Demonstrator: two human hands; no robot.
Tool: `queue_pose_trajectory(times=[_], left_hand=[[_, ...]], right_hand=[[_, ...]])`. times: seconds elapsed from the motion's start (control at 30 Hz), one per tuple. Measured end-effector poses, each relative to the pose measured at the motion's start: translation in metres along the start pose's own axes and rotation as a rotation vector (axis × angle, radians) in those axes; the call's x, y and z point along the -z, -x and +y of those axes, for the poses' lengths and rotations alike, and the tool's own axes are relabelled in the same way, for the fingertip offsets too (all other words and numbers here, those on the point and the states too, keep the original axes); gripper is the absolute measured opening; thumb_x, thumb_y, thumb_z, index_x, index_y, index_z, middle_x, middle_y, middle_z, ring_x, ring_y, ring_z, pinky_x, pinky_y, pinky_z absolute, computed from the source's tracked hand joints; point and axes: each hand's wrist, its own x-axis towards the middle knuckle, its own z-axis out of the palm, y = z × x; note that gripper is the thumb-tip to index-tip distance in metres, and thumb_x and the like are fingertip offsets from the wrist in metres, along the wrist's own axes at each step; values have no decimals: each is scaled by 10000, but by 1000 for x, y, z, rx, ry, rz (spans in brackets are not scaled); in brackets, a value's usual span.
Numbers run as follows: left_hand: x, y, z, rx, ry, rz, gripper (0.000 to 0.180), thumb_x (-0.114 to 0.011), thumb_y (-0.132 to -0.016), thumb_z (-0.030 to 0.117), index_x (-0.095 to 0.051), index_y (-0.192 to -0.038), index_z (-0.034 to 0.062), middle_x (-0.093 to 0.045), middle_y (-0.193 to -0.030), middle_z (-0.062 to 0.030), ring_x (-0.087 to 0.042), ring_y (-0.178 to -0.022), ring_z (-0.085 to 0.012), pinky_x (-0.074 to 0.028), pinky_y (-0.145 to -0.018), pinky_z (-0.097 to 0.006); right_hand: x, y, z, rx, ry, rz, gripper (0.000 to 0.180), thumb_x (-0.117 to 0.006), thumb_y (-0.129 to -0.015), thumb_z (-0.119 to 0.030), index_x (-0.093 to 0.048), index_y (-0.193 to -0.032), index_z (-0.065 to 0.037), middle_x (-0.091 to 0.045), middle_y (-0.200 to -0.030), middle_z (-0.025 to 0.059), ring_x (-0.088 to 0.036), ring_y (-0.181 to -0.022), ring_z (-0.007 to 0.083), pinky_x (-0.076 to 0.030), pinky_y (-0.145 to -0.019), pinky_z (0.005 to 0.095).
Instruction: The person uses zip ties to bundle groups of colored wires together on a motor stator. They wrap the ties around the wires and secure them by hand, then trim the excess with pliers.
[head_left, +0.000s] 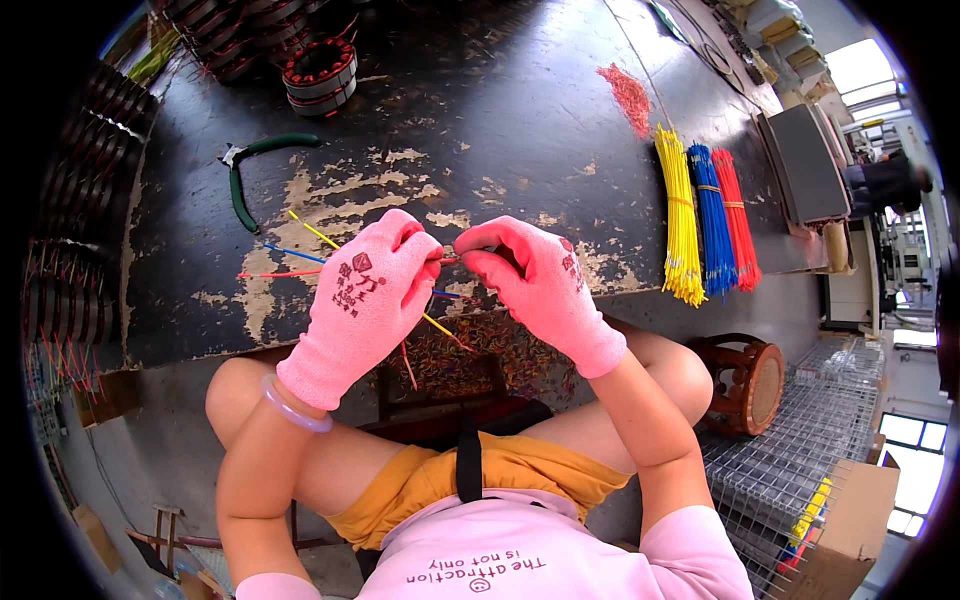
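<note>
Left hand [365, 295] and right hand [535, 280], both pinched shut on thin wire ends [447, 256], meet above worktop [500, 110] near edge. Good practice, judged: grip close to tips, keep loose coloured wires [300, 250] clear.

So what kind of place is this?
Probably a small workshop for wiring motors: a worn black workbench, bundles of coloured wires, green-handled cutters and stacked wound coils.

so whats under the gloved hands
Under the left hand and right hand lie loose coloured wires on the worn black bench; their pinched ends are hidden by fingers.
</note>
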Motion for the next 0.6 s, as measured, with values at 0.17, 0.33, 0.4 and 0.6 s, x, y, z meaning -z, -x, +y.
queue_pose_trajectory(times=[0.17,0.33,0.4,0.6], left_hand=[[-1,1,4,3,-4,21,134,-688,-877,62,-662,-1006,38,-624,-1046,-116,-653,-920,-329,-531,-777,-405],[-10,2,1,9,-4,36,155,-690,-884,75,-680,-1036,48,-644,-1046,-103,-651,-943,-325,-530,-799,-403],[-11,4,-1,19,-2,43,150,-688,-887,77,-681,-1035,51,-646,-1049,-98,-650,-957,-324,-530,-803,-403],[-11,4,2,38,-11,50,152,-695,-885,85,-682,-1034,55,-651,-1058,-92,-650,-966,-321,-530,-804,-399]], right_hand=[[2,-5,-3,-51,-80,-34,118,-653,-950,-61,-678,-1055,-13,-681,-802,74,-574,-649,80,-492,-611,276],[9,-9,-6,-133,-114,-102,124,-636,-967,-79,-671,-1073,-23,-678,-807,32,-584,-667,64,-495,-578,250],[10,-10,-4,-119,-127,-115,123,-632,-970,-83,-667,-1072,-23,-679,-816,24,-591,-682,61,-500,-573,246],[11,-11,-5,-156,-172,-134,118,-636,-979,-74,-681,-1077,-26,-678,-869,-9,-577,-717,38,-461,-585,209]])
